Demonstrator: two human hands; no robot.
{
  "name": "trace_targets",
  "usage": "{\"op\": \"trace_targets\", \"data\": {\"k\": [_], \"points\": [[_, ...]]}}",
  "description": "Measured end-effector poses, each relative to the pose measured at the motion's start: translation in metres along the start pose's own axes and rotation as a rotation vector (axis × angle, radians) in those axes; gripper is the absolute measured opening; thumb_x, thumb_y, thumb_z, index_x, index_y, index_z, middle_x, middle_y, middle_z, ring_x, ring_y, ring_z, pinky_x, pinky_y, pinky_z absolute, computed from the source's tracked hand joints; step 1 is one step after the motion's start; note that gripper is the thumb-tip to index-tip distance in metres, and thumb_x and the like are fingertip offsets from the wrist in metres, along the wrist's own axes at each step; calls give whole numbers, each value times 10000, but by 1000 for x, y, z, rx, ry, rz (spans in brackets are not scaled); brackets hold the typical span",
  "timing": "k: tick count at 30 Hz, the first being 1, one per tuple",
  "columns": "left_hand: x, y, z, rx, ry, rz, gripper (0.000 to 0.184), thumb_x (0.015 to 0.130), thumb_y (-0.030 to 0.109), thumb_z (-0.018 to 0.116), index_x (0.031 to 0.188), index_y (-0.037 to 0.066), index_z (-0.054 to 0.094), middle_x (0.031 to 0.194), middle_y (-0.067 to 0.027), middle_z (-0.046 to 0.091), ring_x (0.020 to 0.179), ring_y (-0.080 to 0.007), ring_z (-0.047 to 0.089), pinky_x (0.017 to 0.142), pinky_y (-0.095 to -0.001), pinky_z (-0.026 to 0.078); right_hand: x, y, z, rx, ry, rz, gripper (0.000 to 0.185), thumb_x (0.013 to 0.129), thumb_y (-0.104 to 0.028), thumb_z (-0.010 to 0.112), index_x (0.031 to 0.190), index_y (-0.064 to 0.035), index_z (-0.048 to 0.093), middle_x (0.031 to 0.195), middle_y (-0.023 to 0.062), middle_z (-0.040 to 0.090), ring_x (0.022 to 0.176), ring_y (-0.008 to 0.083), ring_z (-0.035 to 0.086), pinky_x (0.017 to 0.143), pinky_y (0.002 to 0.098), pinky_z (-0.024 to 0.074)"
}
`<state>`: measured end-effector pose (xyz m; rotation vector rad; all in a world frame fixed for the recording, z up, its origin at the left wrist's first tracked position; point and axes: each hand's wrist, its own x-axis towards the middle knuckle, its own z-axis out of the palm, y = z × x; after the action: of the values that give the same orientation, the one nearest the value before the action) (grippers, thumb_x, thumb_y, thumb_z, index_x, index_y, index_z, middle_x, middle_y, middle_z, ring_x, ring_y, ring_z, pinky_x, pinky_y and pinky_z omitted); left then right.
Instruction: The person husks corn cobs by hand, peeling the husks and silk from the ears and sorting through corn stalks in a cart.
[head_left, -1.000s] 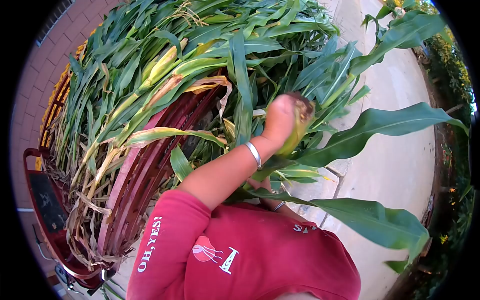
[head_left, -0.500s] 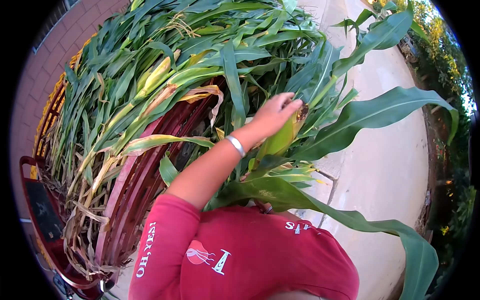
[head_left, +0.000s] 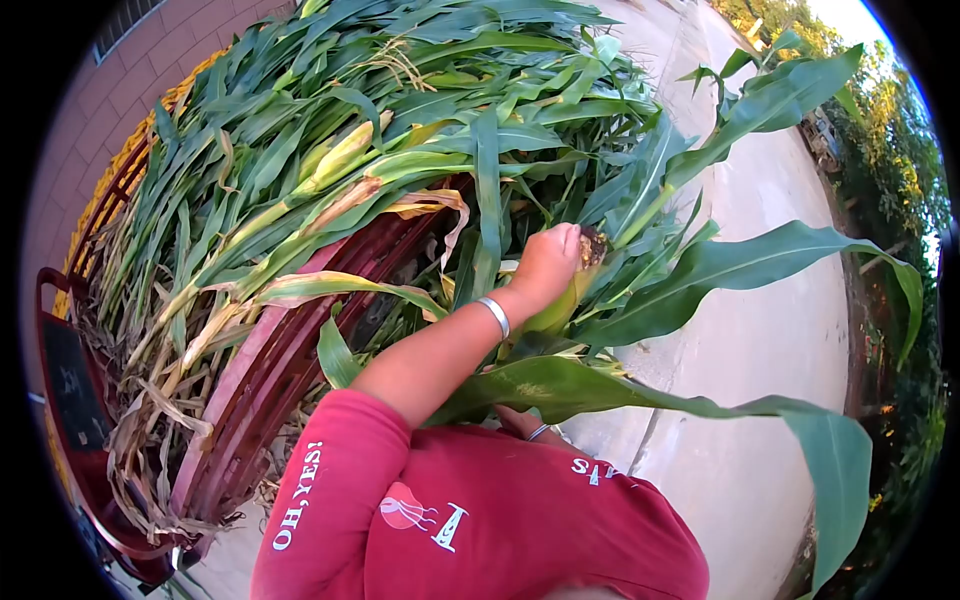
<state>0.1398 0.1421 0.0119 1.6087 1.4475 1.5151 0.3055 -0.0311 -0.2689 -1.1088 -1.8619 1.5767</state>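
My left hand [head_left: 548, 268], with a silver bangle at the wrist, is closed on the upper end of a corn ear in pale green husk [head_left: 562, 312]. The dark brown tip of the ear [head_left: 592, 248] sticks out past my thumb. The ear is on a cornstalk [head_left: 645, 218] with long green leaves that spread to the right. A broad leaf [head_left: 560, 388] crosses low in front of my shirt. Under it a piece of my right hand [head_left: 518, 422] and a silver band show; its fingers are hidden.
A dark red slatted cart [head_left: 275, 355] on the left is piled with cut cornstalks [head_left: 400, 90], one bearing another ear [head_left: 345, 152]. Behind it stands a brick wall [head_left: 130, 75]. Pale concrete ground [head_left: 740, 345] runs along the right, bordered by bushes [head_left: 900, 190].
My left hand has drawn its fingers in from a looser hold and now closes round the ear near its tip. More of my right wrist shows. The view has shifted slightly.
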Motion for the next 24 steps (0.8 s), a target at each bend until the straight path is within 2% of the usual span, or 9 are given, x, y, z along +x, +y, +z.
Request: {"op": "trace_targets", "data": {"k": [1,2,7,11,13,14,18,22,24], "points": [[1,-12,0,-10,59,-13,320,968,244,424,866,-6,596,792,-243,607,755,-422,580,682,-483,451,-1,-3,1,-1,-6,24,330,836,-325,685,1044,-81,606,889,21,620,766,140,543,708,310,464],[-3,-19,-4,-184,-53,-149,323,973,247,421,873,-1,603,778,-197,631,733,-364,613,692,-434,473,-1,-4,1,0,-9,44,328,837,-322,684,1045,-80,606,891,23,620,770,141,544,710,310,464],[-21,-1,-15,-356,-57,-119,342,968,298,465,979,-10,614,902,-159,667,835,-278,647,783,-352,485,1,-13,0,-6,-16,84,318,841,-307,678,1050,-79,606,900,29,620,785,147,549,720,310,464],[-2,24,-25,-269,-180,33,319,919,314,552,1012,19,634,916,-149,674,826,-293,646,775,-355,487,5,-16,3,-12,-25,98,310,843,-296,674,1054,-78,607,908,35,619,797,152,552,729,310,464],[11,28,-33,2,-337,23,250,907,251,585,1013,35,655,880,-149,671,779,-293,632,740,-331,489,12,-18,0,-16,-18,102,307,845,-290,671,1056,-77,607,911,37,619,803,154,554,733,310,464],[20,38,-38,116,-397,30,186,859,210,613,931,53,684,789,-172,648,703,-347,603,673,-353,492,16,-21,-3,-15,-15,107,305,845,-287,670,1056,-77,607,913,39,619,806,155,555,735,310,464],[37,51,-44,263,-528,197,171,772,184,654,850,37,693,739,-174,639,644,-351,592,628,-364,490,16,-23,-1,-11,-23,131,297,848,-275,666,1060,-75,607,920,44,619,818,160,559,744,310,464],[39,53,-43,380,-464,228,187,752,183,665,791,0,669,702,-175,635,629,-322,607,620,-354,489,17,-25,1,-13,-30,143,290,851,-264,661,1064,-74,607,928,50,619,831,165,563,753,310,464],[31,30,-36,158,-329,19,167,777,159,658,778,-8,646,676,-117,649,594,-222,610,593,-318,479,19,-27,1,-16,-32,142,287,852,-258,659,1066,-73,607,932,52,619,837,167,565,757,310,464]]}}
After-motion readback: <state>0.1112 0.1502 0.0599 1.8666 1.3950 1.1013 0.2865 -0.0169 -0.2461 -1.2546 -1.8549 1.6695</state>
